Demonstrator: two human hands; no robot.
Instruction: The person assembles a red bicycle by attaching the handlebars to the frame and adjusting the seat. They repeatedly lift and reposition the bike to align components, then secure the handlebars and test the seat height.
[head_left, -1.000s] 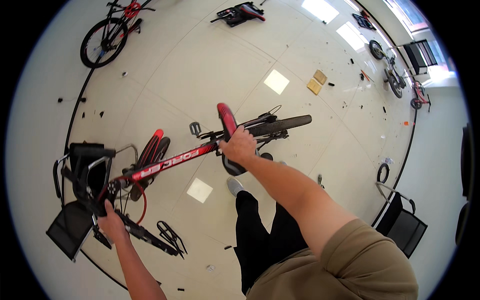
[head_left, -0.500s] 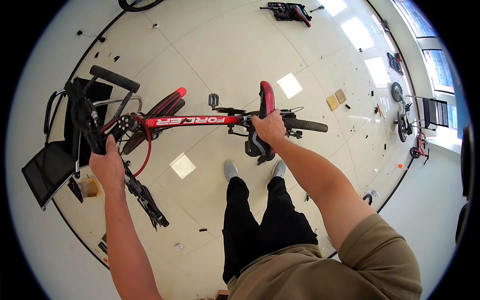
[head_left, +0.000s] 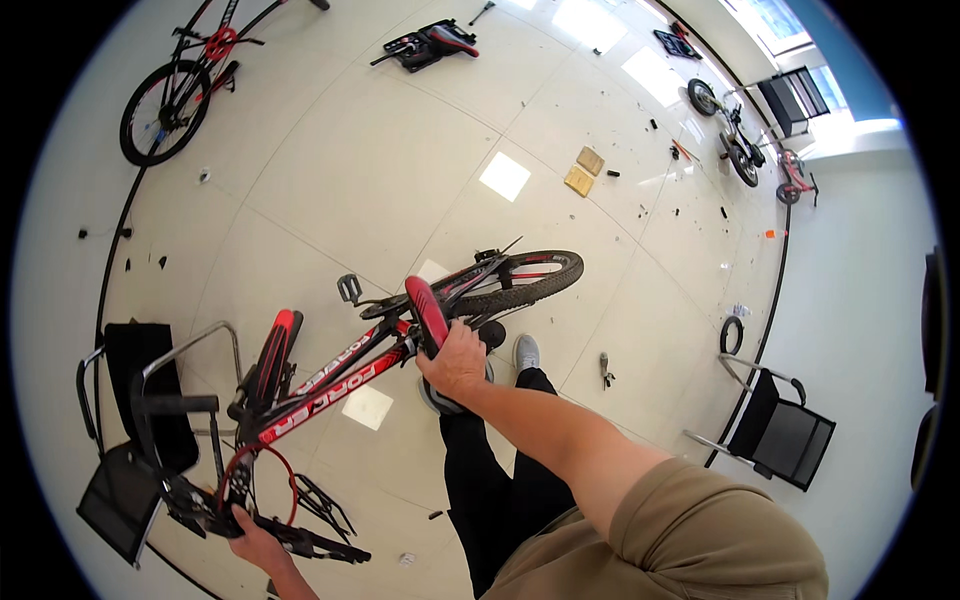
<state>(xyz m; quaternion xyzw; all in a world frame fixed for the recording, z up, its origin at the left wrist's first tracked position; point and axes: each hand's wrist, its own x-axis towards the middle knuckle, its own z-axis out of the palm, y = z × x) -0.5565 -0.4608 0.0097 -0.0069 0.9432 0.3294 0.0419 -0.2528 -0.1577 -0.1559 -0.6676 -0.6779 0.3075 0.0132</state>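
Observation:
A red and black bicycle [head_left: 335, 392] leans tilted in front of me, its rear wheel [head_left: 545, 275] on the tiled floor toward the right. My right hand [head_left: 458, 362] is closed around the back of its red and black saddle [head_left: 428, 312]. At the lower left, my left hand [head_left: 262, 545] is closed on the black handlebar [head_left: 290, 538] close to the stem; part of its grip is hidden. A red cable [head_left: 294, 485] loops above that hand. Beside the frame sticks up a red and black mudguard [head_left: 272, 365]. One pedal [head_left: 349, 289] shows on the far side.
Black chairs [head_left: 150, 390] stand close behind the handlebar, another chair [head_left: 785, 425] at the right. Another bicycle [head_left: 165, 110] leans at the far left wall. A tool case [head_left: 425, 47], tan boxes [head_left: 579, 181], a small balance bike [head_left: 735, 140] and scattered small parts lie about the floor.
The bicycle has swung and tipped: its front end came nearer to me at lower left, its rear wheel turned outward. Both hands moved with it, keeping hold. My view has turned to the right.

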